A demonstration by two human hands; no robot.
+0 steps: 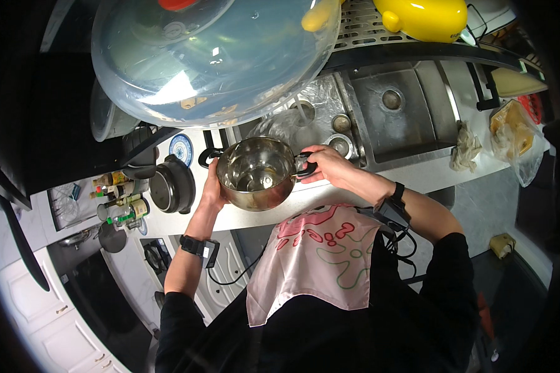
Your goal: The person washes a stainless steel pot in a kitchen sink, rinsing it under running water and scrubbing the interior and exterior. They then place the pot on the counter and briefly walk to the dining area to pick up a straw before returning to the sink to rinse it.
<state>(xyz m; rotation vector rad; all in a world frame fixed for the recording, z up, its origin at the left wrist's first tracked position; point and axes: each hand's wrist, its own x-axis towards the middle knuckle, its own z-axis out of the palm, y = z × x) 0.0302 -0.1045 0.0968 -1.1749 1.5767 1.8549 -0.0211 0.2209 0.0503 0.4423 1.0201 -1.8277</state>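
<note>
A shiny stainless steel pot (258, 180) with two black side handles is held between my hands over the front edge of the counter. My left hand (212, 189) is closed round the pot's left side, just below its left handle (210, 157). At the other side, my right hand (331, 165) grips the black right handle (307, 165). The pot's mouth faces up, and its shiny inside shows no food. Right behind it is the left sink basin (330, 90), wet and glossy. Two small round metal pieces (341, 123) sit along that basin's right side.
A large clear plastic cover (211, 68) hangs close overhead. The right sink basin (417, 137) lies beyond my right hand. Left stand a dark pot (171, 186), a blue-patterned plate (180, 149) and several bottles (127, 211). A plastic bag (516, 140) lies at the right.
</note>
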